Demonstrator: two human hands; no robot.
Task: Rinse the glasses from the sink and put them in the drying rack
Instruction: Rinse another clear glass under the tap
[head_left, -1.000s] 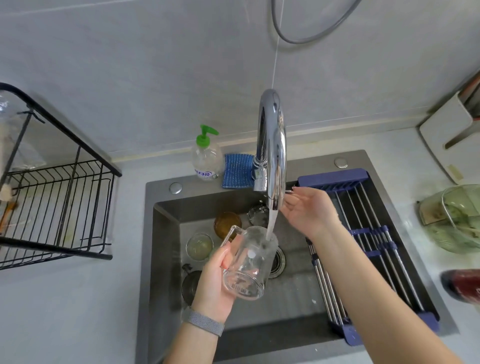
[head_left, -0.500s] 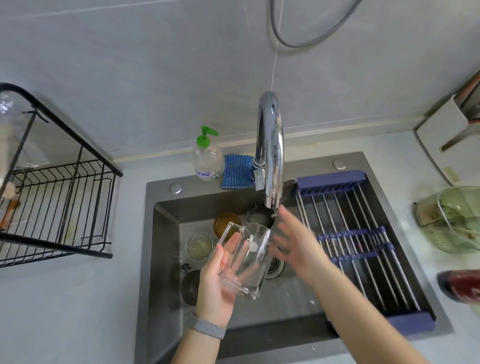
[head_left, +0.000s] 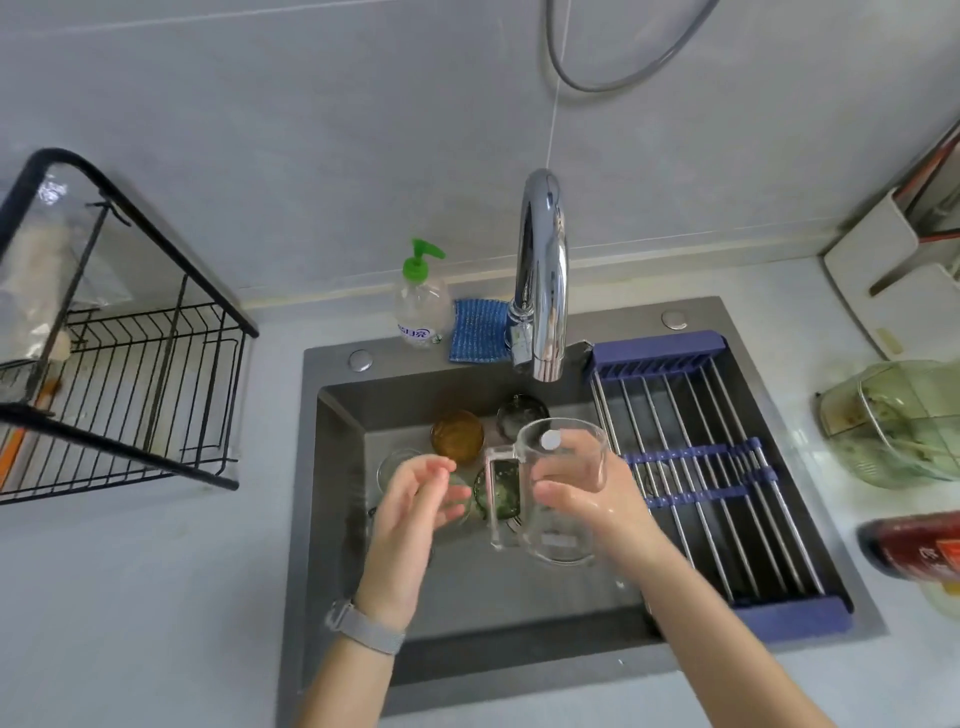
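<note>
The right hand (head_left: 587, 488) grips a clear glass mug (head_left: 558, 493) by its body above the sink (head_left: 337, 415), under the faucet (head_left: 543, 280). The left hand (head_left: 410, 514) is beside the mug's handle with relaxed fingers, holding nothing. More glasses (head_left: 457, 435) stand in the sink.

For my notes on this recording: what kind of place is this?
Most likely a home kitchen: a dark steel sink under a curved chrome tap, a green-pump soap bottle and a black wire drying rack.
</note>
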